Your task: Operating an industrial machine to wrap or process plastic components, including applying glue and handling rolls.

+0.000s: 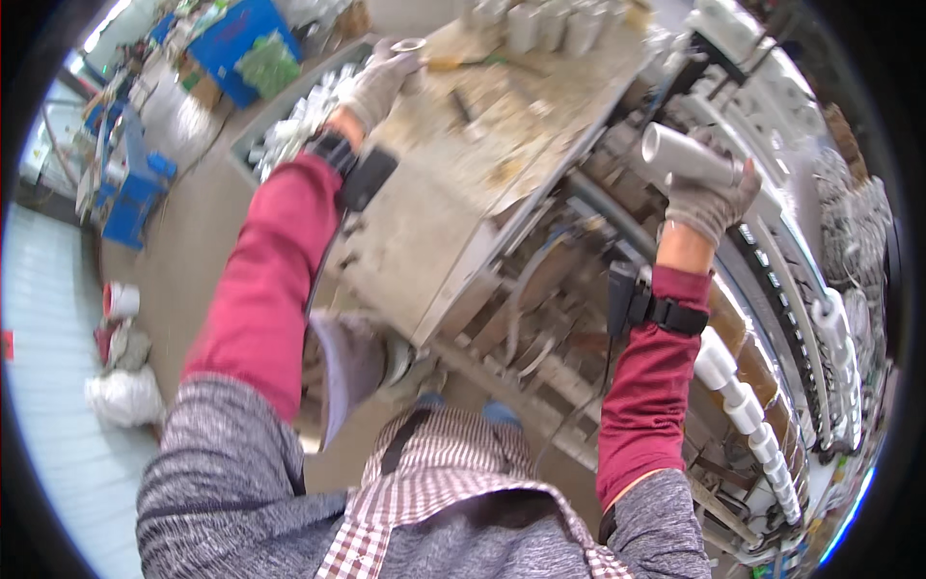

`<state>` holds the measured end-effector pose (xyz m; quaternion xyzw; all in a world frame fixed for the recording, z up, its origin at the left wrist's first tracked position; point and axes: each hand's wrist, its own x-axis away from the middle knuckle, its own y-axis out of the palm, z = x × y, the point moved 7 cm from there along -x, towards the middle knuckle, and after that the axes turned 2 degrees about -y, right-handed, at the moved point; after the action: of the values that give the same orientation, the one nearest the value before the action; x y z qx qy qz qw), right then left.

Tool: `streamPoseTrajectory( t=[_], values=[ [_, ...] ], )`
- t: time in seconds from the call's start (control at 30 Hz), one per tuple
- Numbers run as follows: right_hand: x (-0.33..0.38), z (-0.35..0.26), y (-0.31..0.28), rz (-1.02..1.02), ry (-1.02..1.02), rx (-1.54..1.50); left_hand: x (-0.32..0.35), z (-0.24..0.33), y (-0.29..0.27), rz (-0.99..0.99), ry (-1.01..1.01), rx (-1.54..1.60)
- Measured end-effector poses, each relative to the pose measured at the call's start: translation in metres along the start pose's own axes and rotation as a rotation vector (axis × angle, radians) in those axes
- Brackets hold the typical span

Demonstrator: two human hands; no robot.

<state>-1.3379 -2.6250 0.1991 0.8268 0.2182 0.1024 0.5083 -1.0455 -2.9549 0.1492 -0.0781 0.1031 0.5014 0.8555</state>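
My right hand (709,198), in a grey-beige work glove with bare fingertips, is closed around a white plastic tube (680,154). The tube's open end points left, over the machine side. At the far left of the worktable (415,251), my gloved left hand (381,82) is closed at a small white ring-shaped piece (409,45). Whether that ring is the end of a longer tube, I cannot tell. Just below this hand is a grey crate (243,152) full of small white pieces (299,116). A yellow-handled tool (444,63) lies right of my left hand.
Several white tubes (550,29) stand at the table's far edge. A dark thin tool (461,104) lies on the dusty top. Along the right runs a machine with a row of white cylinders (743,405). A stool-like seat (347,362) is near the table's left corner.
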Motion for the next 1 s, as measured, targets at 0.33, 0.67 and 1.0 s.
streamPoseTrajectory(
  t=[0.33,0.67,1.0],
  values=[
    [0.457,0.300,0.023,-0.332,1.235,0.399,-0.018,-0.013,-0.028,0.024,0.066,-0.437],
    [0.290,0.126,-0.065,-0.506,0.933,0.490,0.016,-0.017,-0.010,-0.152,-0.152,-0.414],
    [0.110,-0.534,-0.291,0.511,-0.278,0.391,0.081,-0.043,-0.064,0.372,0.373,-0.438]
  ],
)
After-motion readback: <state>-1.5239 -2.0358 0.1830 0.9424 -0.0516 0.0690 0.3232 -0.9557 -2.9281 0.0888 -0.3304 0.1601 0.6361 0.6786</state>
